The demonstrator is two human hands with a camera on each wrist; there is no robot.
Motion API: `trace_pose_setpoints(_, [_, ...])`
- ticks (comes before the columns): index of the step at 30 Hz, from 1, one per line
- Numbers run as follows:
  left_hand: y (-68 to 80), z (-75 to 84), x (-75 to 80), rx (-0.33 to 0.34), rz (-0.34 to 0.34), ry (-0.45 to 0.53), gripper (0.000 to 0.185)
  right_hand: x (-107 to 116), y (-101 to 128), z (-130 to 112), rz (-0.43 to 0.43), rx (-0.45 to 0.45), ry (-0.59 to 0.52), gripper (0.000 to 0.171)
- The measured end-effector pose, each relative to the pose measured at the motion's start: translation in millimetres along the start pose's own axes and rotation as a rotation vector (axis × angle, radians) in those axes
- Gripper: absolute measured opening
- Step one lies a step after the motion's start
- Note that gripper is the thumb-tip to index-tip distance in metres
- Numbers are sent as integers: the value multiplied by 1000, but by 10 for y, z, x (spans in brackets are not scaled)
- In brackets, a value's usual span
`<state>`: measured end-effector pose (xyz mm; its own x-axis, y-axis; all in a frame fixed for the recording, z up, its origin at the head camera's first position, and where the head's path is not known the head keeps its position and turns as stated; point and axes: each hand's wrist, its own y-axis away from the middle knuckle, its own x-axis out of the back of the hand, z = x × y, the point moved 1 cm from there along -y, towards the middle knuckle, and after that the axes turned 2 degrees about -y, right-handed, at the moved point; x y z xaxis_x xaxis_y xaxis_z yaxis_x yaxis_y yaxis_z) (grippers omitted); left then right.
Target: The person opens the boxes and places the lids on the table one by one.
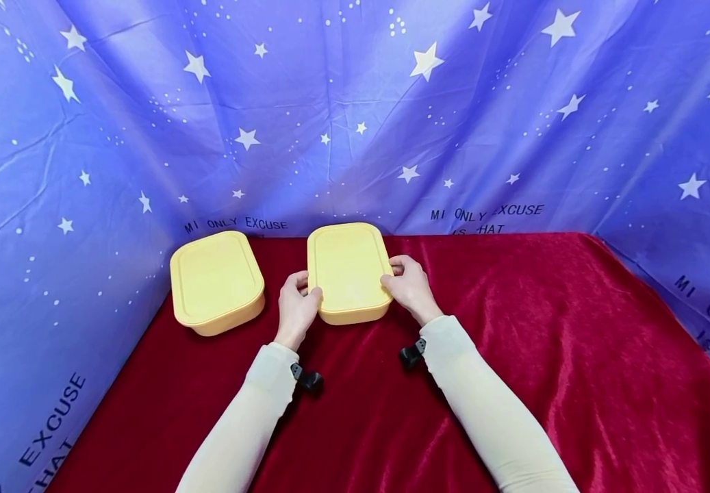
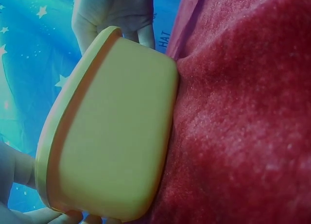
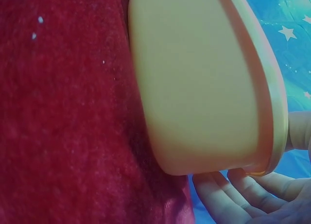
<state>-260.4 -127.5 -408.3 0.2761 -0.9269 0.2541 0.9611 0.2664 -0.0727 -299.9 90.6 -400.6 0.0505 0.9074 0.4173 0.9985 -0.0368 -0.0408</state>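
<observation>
A yellow lidded food container (image 1: pixel 350 267) sits on the red cloth near its back edge, between two hands. My left hand (image 1: pixel 296 309) grips its left side, thumb at the lid's rim and fingers along the wall. On the opposite side, my right hand (image 1: pixel 414 287) holds it the same way. Both wrist views show the container's smooth wall (image 2: pixel 114 127) and overhanging lid rim. In the right wrist view, several fingers (image 3: pixel 218 197) press against its side. The lid is on, so the inside is hidden.
A second yellow lidded container (image 1: pixel 218 277) stands to the left, slightly turned, near the cloth's left edge. Red velvety cloth (image 1: pixel 515 356) covers the table. A blue star-patterned curtain (image 1: pixel 330 103) hangs behind and at both sides.
</observation>
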Motion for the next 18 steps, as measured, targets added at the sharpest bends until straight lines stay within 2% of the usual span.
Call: trace_pose_setpoints(18, [30, 10, -45, -25, -3, 9, 39, 60, 31, 19, 6, 9, 5, 44])
